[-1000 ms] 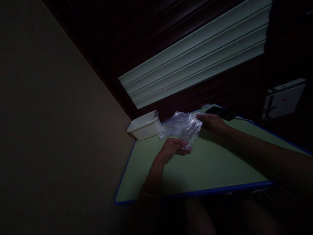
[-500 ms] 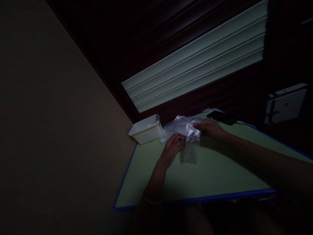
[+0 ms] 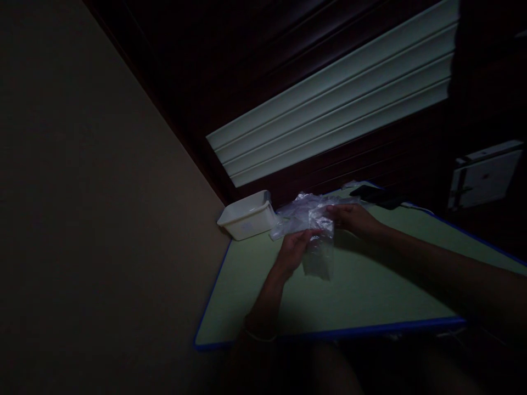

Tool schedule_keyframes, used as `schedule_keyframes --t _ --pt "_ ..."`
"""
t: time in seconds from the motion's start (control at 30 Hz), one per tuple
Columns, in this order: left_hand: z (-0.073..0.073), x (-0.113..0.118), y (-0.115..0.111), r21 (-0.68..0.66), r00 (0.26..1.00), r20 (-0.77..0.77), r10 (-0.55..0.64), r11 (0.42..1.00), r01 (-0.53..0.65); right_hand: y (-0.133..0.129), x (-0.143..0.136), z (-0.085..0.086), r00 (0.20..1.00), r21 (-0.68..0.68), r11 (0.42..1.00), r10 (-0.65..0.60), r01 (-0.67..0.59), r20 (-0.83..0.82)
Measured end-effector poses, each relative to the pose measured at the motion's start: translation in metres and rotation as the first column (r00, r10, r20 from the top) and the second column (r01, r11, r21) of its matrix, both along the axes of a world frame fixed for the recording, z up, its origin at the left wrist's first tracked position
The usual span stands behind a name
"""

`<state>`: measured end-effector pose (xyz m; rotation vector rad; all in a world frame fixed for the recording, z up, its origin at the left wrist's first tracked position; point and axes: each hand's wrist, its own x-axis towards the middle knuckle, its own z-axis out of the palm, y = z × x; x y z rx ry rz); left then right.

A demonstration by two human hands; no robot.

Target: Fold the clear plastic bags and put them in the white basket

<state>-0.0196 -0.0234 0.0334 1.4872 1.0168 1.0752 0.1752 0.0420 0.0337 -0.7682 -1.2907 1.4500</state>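
A clear plastic bag (image 3: pixel 319 258) hangs over the table between my two hands. My right hand (image 3: pixel 349 218) pinches its upper right part between thumb and fingers. At its left side, my left hand (image 3: pixel 294 248) is closed, with fingertips lying across the film at mid-height. Behind the bag lies a loose heap of clear plastic bags (image 3: pixel 294 213), which it partly covers. The room is dark, and whether anything is inside the held bag cannot be made out.
A white plastic bin (image 3: pixel 249 219) stands at the table's back left corner, against the wall. At the back right lies a black object (image 3: pixel 376 196) with a pale cable. The pale green table (image 3: pixel 362 291) has a blue edge. A louvred door panel (image 3: pixel 329 99) rises behind it.
My left hand has shifted a little right, its fingers now reaching across the bag's film. The bag's lower part has swung slightly and creased. My right hand keeps its pinch.
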Motion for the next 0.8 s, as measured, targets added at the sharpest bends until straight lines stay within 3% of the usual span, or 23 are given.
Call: schedule_keyframes --t 0.07,0.17,0.23,0.37,0.6,0.8 --pt "0.0 0.0 0.0 0.035 0.999 0.035 0.032 0.999 -0.033 -0.001 -0.001 -0.001 0.997 -0.039 0.997 0.065 -0.067 -0.047" --pt "0.001 0.0 0.0 0.081 0.996 0.057 0.064 0.994 -0.068 -0.003 -0.002 -0.003 0.991 -0.003 0.993 0.116 -0.116 0.064" --pt "0.002 0.0 0.0 0.102 0.996 0.05 0.068 0.992 -0.073 -0.004 -0.001 -0.004 0.989 0.021 0.994 0.105 -0.108 0.106" --pt "0.003 -0.001 0.001 0.117 0.996 0.048 0.075 0.99 -0.081 -0.002 -0.001 -0.005 0.998 0.021 0.998 0.054 -0.055 0.024" --pt "0.002 -0.002 0.002 0.161 0.991 0.054 0.121 0.979 -0.128 -0.007 -0.003 -0.003 0.991 0.103 0.995 0.004 -0.018 0.135" --pt "0.004 -0.002 0.001 0.151 0.988 0.082 0.132 0.978 -0.143 -0.02 -0.011 -0.007 0.98 -0.003 0.983 0.183 -0.184 0.078"
